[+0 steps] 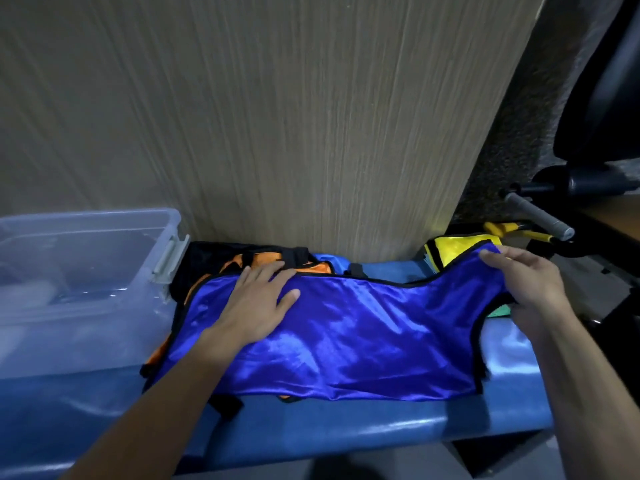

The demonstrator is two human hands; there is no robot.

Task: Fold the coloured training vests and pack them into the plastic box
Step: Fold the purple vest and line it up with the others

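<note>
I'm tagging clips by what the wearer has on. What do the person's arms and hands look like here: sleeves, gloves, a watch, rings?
Both forearms are bare up to the frame edge: no sleeves in view. The left hand and the right hand wear no gloves, and no watch, bracelet or ring shows. The right hand is slightly blurred, so a thin ring there could be missed.

box: I see its left side cut by the frame edge; contents too hazy through the plastic to tell.
orange vest: mostly buried under the blue vest.
yellow vest: only a corner shows.
right hand: blurred; I can't tell its grip on the blue vest.
counter: left end cut off.
</note>
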